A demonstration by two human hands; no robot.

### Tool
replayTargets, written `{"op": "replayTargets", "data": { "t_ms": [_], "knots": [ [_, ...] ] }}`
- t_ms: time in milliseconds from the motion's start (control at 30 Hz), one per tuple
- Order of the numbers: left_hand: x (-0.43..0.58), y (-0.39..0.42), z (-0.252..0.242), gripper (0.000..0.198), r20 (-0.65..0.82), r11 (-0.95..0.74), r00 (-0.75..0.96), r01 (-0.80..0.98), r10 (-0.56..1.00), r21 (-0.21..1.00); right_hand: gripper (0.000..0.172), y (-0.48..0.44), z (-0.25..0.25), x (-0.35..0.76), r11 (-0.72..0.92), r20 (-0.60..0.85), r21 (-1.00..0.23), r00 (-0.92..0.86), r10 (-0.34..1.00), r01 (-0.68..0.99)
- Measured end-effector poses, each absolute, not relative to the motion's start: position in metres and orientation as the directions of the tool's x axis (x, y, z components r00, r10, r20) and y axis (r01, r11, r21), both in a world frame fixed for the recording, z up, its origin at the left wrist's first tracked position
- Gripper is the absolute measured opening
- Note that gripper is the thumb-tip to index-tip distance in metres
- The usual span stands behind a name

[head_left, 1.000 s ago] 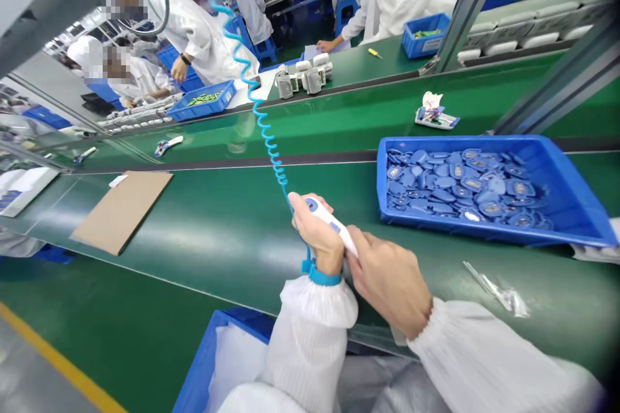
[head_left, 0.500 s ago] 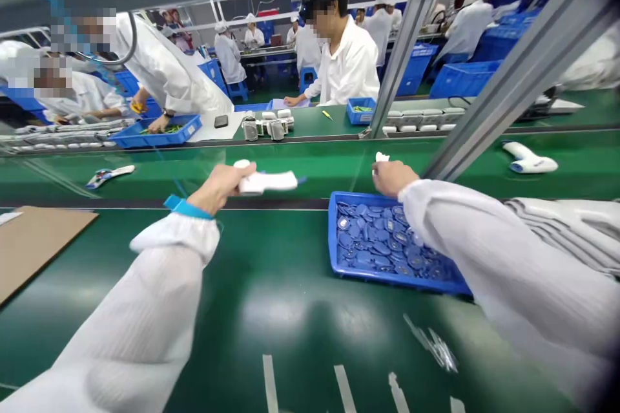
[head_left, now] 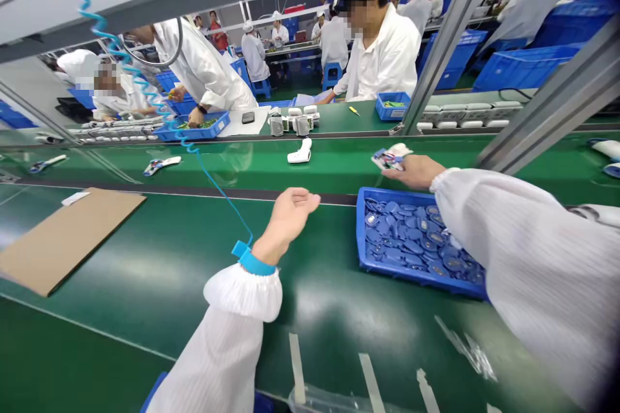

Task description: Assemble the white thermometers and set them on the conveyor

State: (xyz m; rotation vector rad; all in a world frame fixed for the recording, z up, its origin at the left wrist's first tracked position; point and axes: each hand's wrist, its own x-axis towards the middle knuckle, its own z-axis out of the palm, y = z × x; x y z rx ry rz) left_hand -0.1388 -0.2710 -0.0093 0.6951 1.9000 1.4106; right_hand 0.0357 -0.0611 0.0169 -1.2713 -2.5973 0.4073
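My left hand (head_left: pixel 290 209), with a blue wrist strap (head_left: pixel 254 261) on it, hovers over the green bench. Its fingers are stretched out and nothing is in them. Beyond it, a white gun-shaped housing (head_left: pixel 301 152) lies on the green conveyor belt (head_left: pixel 242 167). My right hand (head_left: pixel 419 172) grips a white device housing (head_left: pixel 391 157) whose inner parts and wires show, held over the belt. Just below that hand stands a blue tray (head_left: pixel 361 232) filled with small blue oval pieces (head_left: pixel 411 238), partly hidden by my right sleeve.
Opened housings (head_left: pixel 162 165) lie farther left on the belt. A cardboard sheet (head_left: pixel 72 238) is on the bench's left. Tape strips (head_left: pixel 372 381) stick to the front edge. A metal post (head_left: pixel 450 38) rises beyond the belt. Co-workers sit and stand across the line; a coiled blue cord (head_left: pixel 140 77) hangs left.
My left hand has let go of a white housing, now on the belt, and drawn back towards me. My right hand has turned, showing the inside of its housing. The view has swung left.
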Motion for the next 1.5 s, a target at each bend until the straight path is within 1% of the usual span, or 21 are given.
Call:
{"op": "replayTargets", "data": {
  "t_ms": [100,133,167,200,267,367,433,567,633,700,767,800,867,967,1067,1133,1233,1333,1400,1433,1500],
  "knots": [
    [-0.092,-0.287,-0.003,0.043,-0.181,0.112,-0.549,-0.158,0.816,0.981,0.034,-0.140,0.011,0.051,0.636,0.019,-0.355,-0.675,0.738,0.685],
    [-0.077,-0.294,-0.004,0.041,-0.169,0.068,-0.543,-0.202,0.822,0.977,0.033,-0.172,0.006,0.058,0.674,0.040,-0.385,-0.718,0.695,0.631],
    [-0.064,-0.303,-0.008,0.038,-0.159,0.046,-0.548,-0.214,0.821,0.976,0.030,-0.203,0.000,0.068,0.711,0.094,-0.454,-0.764,0.638,0.537],
    [-0.054,-0.314,-0.013,0.035,-0.151,0.051,-0.547,-0.195,0.823,0.980,0.028,-0.233,-0.006,0.080,0.727,0.132,-0.504,-0.790,0.598,0.466],
    [-0.039,-0.338,-0.025,0.029,-0.131,0.092,-0.491,-0.103,0.861,0.990,0.023,-0.279,-0.018,0.106,0.717,0.177,-0.533,-0.770,0.613,0.449],
    [-0.030,-0.374,-0.040,0.018,-0.101,0.140,-0.319,0.102,0.943,0.985,0.018,-0.310,-0.031,0.141,0.713,0.330,-0.527,-0.662,0.673,0.462],
    [-0.027,-0.389,-0.045,0.015,-0.092,0.150,-0.250,0.225,0.964,0.963,0.017,-0.314,-0.035,0.153,0.747,0.416,-0.511,-0.638,0.647,0.424],
    [-0.019,-0.398,-0.047,0.013,-0.053,0.089,-0.110,0.350,0.993,0.933,0.015,-0.318,-0.041,0.155,0.789,0.416,-0.466,-0.688,0.595,0.401],
    [-0.015,-0.397,-0.047,0.010,-0.011,0.026,-0.035,0.461,0.999,0.887,0.020,-0.322,-0.037,0.153,0.791,0.396,-0.443,-0.700,0.595,0.422],
    [-0.014,-0.396,-0.049,0.004,0.029,0.008,-0.048,0.634,0.998,0.773,0.027,-0.324,-0.028,0.155,0.791,0.389,-0.419,-0.699,0.600,0.446],
    [-0.017,-0.394,-0.050,0.008,0.041,0.105,-0.177,0.739,0.983,0.665,0.030,-0.322,-0.017,0.162,0.774,0.387,-0.433,-0.679,0.623,0.463],
    [-0.021,-0.392,-0.051,0.006,0.028,0.176,-0.261,0.724,0.965,0.666,0.029,-0.319,-0.013,0.166,0.754,0.385,-0.457,-0.659,0.646,0.472],
    [-0.028,-0.390,-0.052,0.008,-0.048,0.262,-0.363,0.568,0.930,0.780,0.024,-0.311,-0.010,0.174,0.703,0.379,-0.523,-0.608,0.698,0.482],
    [-0.034,-0.387,-0.049,0.020,-0.137,0.223,-0.291,0.286,0.947,0.932,0.017,-0.301,-0.016,0.175,0.647,0.351,-0.614,-0.578,0.737,0.452],
    [-0.031,-0.386,-0.045,0.022,-0.142,0.175,-0.174,0.195,0.974,0.965,0.020,-0.300,-0.027,0.163,0.666,0.352,-0.635,-0.620,0.701,0.393],
    [-0.026,-0.386,-0.043,0.019,-0.128,0.154,-0.126,0.217,0.984,0.964,0.021,-0.303,-0.032,0.155,0.687,0.345,-0.607,-0.646,0.681,0.399],
    [-0.020,-0.388,-0.043,0.014,-0.101,0.116,-0.061,0.333,0.993,0.936,0.024,-0.310,-0.033,0.150,0.695,0.305,-0.558,-0.668,0.679,0.453],
    [-0.018,-0.389,-0.047,0.010,-0.049,0.059,-0.032,0.564,0.998,0.824,0.031,-0.318,-0.027,0.151,0.702,0.283,-0.522,-0.678,0.678,0.484],
    [-0.019,-0.387,-0.051,0.010,-0.011,0.047,-0.059,0.659,0.998,0.751,0.032,-0.321,-0.020,0.154,0.702,0.276,-0.525,-0.684,0.675,0.481],
    [-0.020,-0.386,-0.052,0.008,-0.007,0.055,-0.075,0.653,0.997,0.755,0.031,-0.320,-0.018,0.155,0.700,0.280,-0.534,-0.682,0.676,0.474],
    [-0.022,-0.384,-0.052,0.006,-0.035,0.079,-0.090,0.549,0.995,0.832,0.025,-0.315,-0.017,0.157,0.691,0.288,-0.557,-0.673,0.682,0.462]
  ]
}}
